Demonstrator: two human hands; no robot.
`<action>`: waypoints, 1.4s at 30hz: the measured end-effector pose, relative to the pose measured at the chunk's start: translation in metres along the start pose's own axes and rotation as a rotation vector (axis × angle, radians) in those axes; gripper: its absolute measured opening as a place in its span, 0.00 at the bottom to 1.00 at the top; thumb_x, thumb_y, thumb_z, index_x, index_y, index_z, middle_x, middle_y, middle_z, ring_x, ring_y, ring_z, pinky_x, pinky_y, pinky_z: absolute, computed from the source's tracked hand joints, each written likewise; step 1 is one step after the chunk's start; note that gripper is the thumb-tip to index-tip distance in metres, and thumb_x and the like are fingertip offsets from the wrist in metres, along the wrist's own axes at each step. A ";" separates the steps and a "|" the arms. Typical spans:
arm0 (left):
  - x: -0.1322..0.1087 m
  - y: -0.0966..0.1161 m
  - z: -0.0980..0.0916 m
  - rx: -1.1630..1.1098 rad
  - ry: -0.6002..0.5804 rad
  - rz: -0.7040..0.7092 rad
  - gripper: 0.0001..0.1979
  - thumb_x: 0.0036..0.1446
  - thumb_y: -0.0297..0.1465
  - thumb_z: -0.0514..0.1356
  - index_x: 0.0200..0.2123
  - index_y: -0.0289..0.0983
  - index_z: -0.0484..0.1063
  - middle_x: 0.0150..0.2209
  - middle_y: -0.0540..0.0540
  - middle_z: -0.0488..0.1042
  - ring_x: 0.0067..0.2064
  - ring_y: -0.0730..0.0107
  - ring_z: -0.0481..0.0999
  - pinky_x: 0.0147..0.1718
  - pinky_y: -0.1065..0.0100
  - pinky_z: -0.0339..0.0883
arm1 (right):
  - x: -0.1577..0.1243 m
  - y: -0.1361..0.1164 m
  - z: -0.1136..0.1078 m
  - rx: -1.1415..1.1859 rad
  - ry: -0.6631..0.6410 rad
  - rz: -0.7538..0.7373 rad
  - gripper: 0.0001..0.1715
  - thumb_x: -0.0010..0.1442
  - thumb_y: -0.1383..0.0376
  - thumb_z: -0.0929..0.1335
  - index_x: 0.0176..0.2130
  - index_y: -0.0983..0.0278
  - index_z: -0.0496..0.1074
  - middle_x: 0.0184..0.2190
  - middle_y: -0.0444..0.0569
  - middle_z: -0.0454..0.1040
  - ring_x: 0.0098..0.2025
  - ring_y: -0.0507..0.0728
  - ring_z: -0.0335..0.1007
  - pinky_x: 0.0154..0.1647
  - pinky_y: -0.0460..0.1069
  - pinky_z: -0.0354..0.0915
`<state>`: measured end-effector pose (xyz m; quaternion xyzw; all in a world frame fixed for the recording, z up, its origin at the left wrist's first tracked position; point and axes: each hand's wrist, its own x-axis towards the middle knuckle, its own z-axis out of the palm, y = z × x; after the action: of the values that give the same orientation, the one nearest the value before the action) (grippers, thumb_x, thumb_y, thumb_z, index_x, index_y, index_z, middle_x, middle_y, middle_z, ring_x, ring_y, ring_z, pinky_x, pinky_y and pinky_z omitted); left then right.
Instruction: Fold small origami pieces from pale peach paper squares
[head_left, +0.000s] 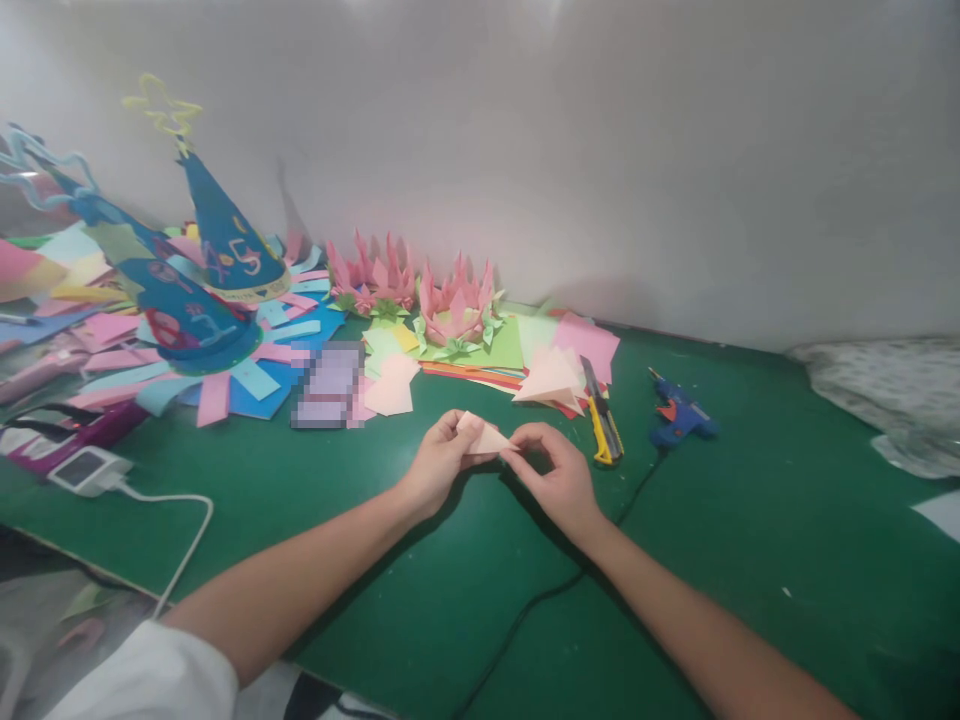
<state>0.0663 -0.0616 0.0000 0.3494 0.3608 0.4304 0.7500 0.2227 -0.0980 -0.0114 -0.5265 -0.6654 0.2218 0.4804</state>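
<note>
A small peach paper piece, folded to a point on its right side, is held between both hands above the green table. My left hand grips its wide end, thumb on top. The thumb and fingertips of my right hand pinch the pointed tip. Just beyond my hands lie more peach folded papers on a stack of coloured sheets. To the right of my right hand rests a yellow utility knife with a dark blade part. Farther right, a blue glue gun lies on its side.
Pink paper lotus flowers stand on green sheets at the back. Blue cone hats with paper strips fill the left. A black cord crosses the green table. A white charger and cable lie at left; patterned cloth at right.
</note>
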 end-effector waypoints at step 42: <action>-0.002 0.000 0.006 0.048 0.005 -0.001 0.24 0.42 0.36 0.68 0.39 0.37 0.60 0.29 0.52 0.71 0.30 0.74 0.73 0.34 0.68 0.71 | 0.002 -0.001 -0.004 -0.091 -0.070 -0.159 0.03 0.58 0.64 0.67 0.32 0.60 0.72 0.28 0.46 0.70 0.32 0.55 0.67 0.34 0.51 0.64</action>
<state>0.0703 -0.0644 0.0036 0.3658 0.3730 0.4222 0.7408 0.2252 -0.0976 -0.0080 -0.4855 -0.7309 0.1708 0.4483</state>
